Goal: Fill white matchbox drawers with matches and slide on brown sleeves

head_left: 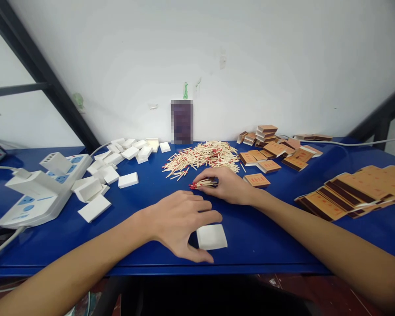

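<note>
My right hand (228, 185) is closed on a small bundle of matches (202, 184), their red heads pointing left. Just behind it lies a large heap of loose matches (207, 156) with red tips. My left hand (187, 224) has its fingers apart and holds nothing. It hovers over the left edge of a white matchbox tray (212, 237), which lies on the blue table (256, 245) near the front edge. Whether the fingers touch the tray I cannot tell.
White trays (128, 180) are scattered at the left, beside a white power strip (57, 184) with plugs and cables. Brown matchbox sleeves (256, 180) lie at the back right, and a fanned row of flat sleeves (355, 188) at the right. A white wall (197, 52) stands behind.
</note>
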A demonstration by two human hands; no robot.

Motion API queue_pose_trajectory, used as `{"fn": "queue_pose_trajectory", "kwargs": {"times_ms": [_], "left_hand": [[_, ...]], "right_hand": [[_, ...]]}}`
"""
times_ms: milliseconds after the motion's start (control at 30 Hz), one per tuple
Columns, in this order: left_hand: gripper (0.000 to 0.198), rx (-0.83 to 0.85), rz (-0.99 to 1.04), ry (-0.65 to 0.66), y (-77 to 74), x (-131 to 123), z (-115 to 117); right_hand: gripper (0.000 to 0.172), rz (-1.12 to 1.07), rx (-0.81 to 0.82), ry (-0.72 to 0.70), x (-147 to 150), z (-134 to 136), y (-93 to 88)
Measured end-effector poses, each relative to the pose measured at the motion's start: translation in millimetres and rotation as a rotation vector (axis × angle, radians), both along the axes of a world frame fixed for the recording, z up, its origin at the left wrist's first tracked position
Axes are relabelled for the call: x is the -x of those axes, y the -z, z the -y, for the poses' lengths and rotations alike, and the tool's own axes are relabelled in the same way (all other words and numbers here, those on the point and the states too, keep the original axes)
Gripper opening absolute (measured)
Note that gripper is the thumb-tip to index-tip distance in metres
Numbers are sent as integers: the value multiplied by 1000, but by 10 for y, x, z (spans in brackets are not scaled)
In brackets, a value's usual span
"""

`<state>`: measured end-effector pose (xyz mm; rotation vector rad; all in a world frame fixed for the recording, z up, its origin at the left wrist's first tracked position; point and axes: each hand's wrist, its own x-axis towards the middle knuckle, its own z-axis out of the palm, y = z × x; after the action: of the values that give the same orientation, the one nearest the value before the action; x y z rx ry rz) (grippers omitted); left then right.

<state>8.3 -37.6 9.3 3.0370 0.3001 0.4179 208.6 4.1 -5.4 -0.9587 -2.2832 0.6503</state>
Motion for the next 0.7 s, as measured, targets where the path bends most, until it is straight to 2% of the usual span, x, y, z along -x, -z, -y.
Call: {"fn": "queue_pose_trajectory", "kwargs": {"times_ms": [167, 367, 533, 700], "left_hand": [[30, -13, -63, -86, -29, 60, -72], [31, 120, -72, -266, -65, 186, -248], [36, 195, -62, -343, -39, 198, -329], [41, 213, -10, -343, 4, 191, -345]], "right_hand": [[18, -109, 104, 44, -21, -22, -26], [24, -219, 163, 57, -138, -31, -181], [23, -114, 178, -48, -138, 111, -323], [17, 94, 50, -144, 2, 263, -263]]}}
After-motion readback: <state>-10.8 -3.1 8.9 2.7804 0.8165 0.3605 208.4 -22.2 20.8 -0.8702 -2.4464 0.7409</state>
